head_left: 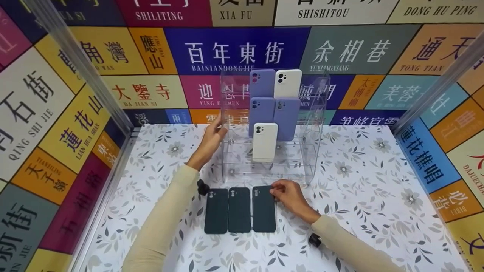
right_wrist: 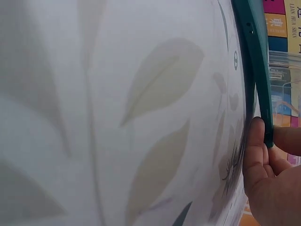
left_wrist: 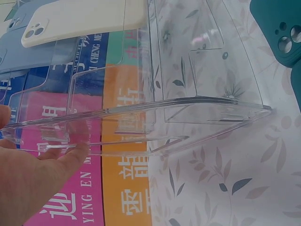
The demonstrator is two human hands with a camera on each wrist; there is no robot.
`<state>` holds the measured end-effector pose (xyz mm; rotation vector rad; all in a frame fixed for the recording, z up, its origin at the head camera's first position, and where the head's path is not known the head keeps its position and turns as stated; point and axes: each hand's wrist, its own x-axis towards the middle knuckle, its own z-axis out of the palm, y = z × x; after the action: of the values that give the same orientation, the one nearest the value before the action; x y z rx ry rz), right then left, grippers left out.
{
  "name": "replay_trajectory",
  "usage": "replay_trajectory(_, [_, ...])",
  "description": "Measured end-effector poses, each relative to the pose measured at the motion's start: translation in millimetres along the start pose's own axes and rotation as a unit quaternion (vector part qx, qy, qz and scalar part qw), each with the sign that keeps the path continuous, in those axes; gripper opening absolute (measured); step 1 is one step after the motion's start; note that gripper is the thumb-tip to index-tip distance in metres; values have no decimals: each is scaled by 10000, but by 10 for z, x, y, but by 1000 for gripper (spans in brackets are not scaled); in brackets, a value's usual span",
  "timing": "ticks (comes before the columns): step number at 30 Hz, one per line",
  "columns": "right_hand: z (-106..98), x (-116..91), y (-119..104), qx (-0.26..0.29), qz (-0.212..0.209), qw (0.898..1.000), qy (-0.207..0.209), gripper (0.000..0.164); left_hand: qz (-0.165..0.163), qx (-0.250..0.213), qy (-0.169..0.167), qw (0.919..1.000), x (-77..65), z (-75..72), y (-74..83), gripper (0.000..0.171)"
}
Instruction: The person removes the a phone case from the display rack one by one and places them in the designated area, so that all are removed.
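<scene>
A clear acrylic tiered display stand (head_left: 317, 151) holds purple and white phone cases on its steps. My left hand (head_left: 212, 141) grips the left side panel of the stand; in the left wrist view the left hand (left_wrist: 37, 174) has its fingers at the panel's edge. In front of the stand lie a left dark green phone case (head_left: 216, 211), a middle one (head_left: 239, 210) and a right one (head_left: 264, 210), side by side. My right hand (head_left: 290, 194) pinches the right case near its top right corner. Up close, thumb and fingers take this dark green case (right_wrist: 263, 94) by its edge.
On the stand, the lowest case is white (head_left: 264, 143), with purple cases (head_left: 287, 119) behind it and another white case (head_left: 288, 83) at the top. Walls with printed street signs (head_left: 238, 49) enclose the table (head_left: 355, 211), which has a leaf-patterned cover.
</scene>
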<state>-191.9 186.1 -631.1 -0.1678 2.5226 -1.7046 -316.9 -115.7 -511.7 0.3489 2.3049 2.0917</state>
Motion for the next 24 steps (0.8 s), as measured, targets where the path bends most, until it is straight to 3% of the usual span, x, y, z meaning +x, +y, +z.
replay_trajectory(14, [74, 16, -63, -121, 65, 9998, -107, 14, 56, 64, 119, 9999, 0, 0, -7, 70])
replay_trajectory(24, [33, 16, -78, -462, -448, 9978, -163, 9, 27, -78, 38, 10000, 20, 19, -6, 72])
